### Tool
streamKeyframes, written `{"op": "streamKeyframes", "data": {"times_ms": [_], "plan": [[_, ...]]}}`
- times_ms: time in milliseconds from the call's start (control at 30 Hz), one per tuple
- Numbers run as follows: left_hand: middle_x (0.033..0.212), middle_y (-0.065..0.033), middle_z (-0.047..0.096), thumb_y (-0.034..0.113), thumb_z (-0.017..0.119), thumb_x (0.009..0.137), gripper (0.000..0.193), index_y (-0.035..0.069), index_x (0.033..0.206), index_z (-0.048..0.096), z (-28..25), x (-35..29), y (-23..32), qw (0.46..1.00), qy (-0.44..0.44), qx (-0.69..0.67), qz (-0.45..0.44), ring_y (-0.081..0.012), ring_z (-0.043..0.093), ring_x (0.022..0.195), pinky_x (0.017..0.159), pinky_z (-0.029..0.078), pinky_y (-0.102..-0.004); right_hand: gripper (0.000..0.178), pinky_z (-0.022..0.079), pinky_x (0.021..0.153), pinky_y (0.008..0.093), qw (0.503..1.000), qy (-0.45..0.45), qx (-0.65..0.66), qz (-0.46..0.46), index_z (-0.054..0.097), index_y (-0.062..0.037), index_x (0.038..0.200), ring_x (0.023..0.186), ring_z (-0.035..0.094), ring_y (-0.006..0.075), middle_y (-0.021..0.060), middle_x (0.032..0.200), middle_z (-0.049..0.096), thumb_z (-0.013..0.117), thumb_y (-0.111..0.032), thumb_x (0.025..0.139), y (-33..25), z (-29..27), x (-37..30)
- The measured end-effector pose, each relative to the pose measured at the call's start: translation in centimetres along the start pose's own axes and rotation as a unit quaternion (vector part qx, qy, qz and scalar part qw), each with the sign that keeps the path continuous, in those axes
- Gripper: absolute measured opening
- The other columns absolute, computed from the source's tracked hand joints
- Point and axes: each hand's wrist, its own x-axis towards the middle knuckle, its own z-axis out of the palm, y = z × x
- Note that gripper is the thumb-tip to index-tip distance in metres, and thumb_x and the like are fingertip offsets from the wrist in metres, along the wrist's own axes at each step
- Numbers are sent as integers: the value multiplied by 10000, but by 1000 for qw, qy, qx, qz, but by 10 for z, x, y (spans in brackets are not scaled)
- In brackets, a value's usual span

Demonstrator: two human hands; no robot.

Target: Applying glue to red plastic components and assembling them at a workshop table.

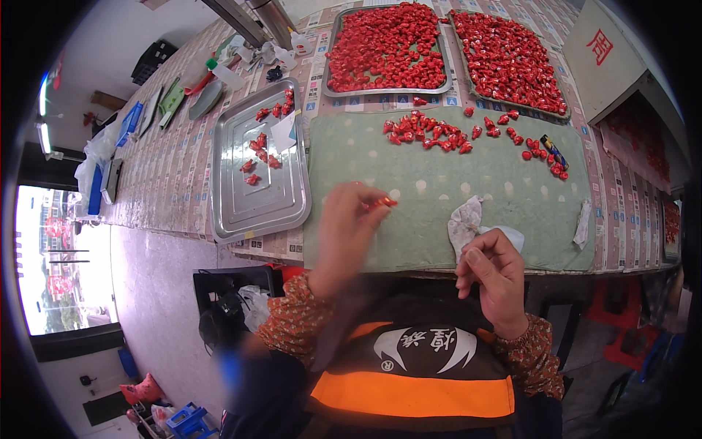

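Observation:
My left hand (pixel 347 233) is slightly blurred above the left part of the green mat (pixel 409 238). Thumb and fingertips pinch a small glossy red piece (pixel 388 201) that shows a bit of gold. At the mat's front edge my right hand (pixel 495 272) is curled, thumb against fingers. Whatever lies between those fingertips is too small to make out. Just beyond it is a crumpled whitish cloth (pixel 466 219), with a pale piece beside it. A loose cluster of similar red pieces (pixel 424 133) lies at the mat's far side, spreading to the right.
Left of the mat, a metal tray (pixel 252 208) carries several red pieces and a white card. Two trays heaped with red pieces (pixel 387 47) stand at the back. A dark tube (pixel 554 151) rests at right. A green-capped bottle (pixel 224 74) and tools sit far left.

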Motion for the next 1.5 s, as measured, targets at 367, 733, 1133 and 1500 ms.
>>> {"op": "streamKeyframes", "data": {"times_ms": [367, 733, 1133, 1500], "plan": [[974, -90, 545, 217, 689, 823, 203, 112, 995, 665, -14, 29, -29, 962, 42, 264, 64, -292, 493, 964, 870, 376, -403, 61, 463, 541, 207, 978, 90, -153, -113, 541, -18, 955, 654, 545, 60, 40, 818, 598, 575, -69, 953, -7, -26, -10], [887, -78, 615, 351, 642, 874, 263, 91, 898, 613, 22, 105, -12, 910, 29, 401, 104, -274, 562, 898, 788, 394, -427, 297, 458, 752, 395, 641, 106, -671, -357, 611, -45, 1062, 873, 547, 305, 108, 963, 587, 692, -34, 776, -18, -33, 8], [914, -79, 618, 265, 667, 851, 271, 59, 994, 562, 45, 115, -31, 964, -54, 260, -15, -290, 562, 927, 814, 442, -409, 507, 409, 900, 451, 651, 77, -714, -246, 539, -49, 1253, 1033, 500, 346, 135, 1129, 538, 676, -56, 765, -6, -51, 9], [935, -88, 586, 116, 537, 923, 176, 55, 1083, 577, 29, 94, -13, 992, -34, 92, 74, -259, 553, 869, 794, 452, -384, 475, 470, 848, 392, 831, 74, -494, -246, 538, -42, 1258, 967, 572, 341, 175, 1066, 593, 627, 27, 796, -2, -47, 13]]}}
